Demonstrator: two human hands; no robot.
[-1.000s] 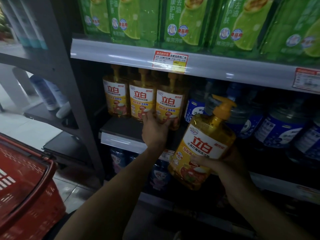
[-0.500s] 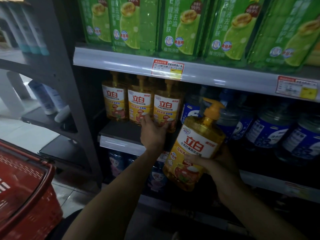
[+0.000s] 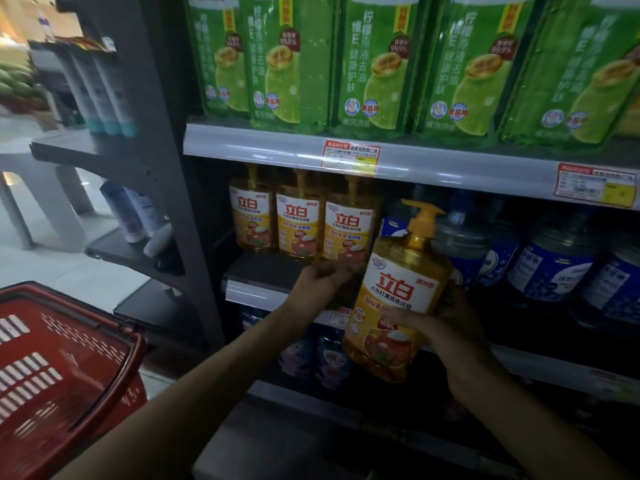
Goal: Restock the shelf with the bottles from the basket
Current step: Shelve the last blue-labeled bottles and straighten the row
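Right grip (image 3: 446, 329) around yellow bottle (image 3: 398, 289)

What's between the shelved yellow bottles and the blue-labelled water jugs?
Head view: the yellow pump bottle, gripped by the right hand, in front of the shelf.

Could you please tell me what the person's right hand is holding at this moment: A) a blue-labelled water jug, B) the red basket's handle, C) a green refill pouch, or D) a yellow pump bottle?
D: the right hand grips the lower part of the yellow pump bottle, with its fingers curled across the front label.
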